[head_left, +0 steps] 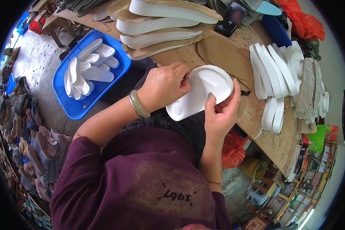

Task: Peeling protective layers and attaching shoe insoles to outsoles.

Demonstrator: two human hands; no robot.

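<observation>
A white foam shoe sole (197, 92) with a raised rim is held over my lap, tilted, at the table's edge. My right hand (222, 117) grips its right end, thumb on the inner face and fingers behind the rim. Curled against the sole's left side is my left hand (163, 86), its fingers closed; what they pinch, if anything, is hidden. Beyond the sole lie flat brown insole sheets (222, 53). To the left, a blue plastic tub (61, 99) contains several white soles.
Stacks of white soles with brown sheets (161, 25) lie at the table's back, near a phone (232, 19). More white soles (272, 71) stand on the wooden table (272, 143) at right. Piled shoe parts (46, 153) fill the left side. A red bag (234, 149) hangs below the table.
</observation>
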